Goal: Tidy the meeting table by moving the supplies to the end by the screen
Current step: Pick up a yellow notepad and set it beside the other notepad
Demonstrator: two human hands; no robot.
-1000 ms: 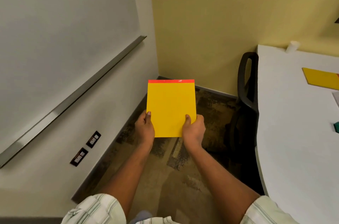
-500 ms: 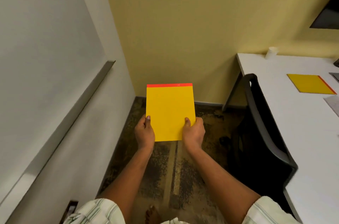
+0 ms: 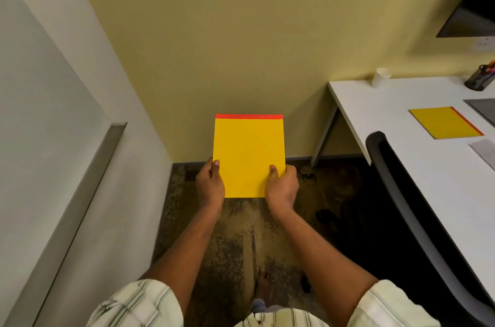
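Yellow pad over floor; left hand, right hand pinching lower corners. Worktop far edge: paper cup, contents unseen; holder with pens.

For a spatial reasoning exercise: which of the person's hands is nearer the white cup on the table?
Right. The right hand grips the pad at its edge toward the cup; the left hand grips the opposite edge, farther away. Neither touches the cup.
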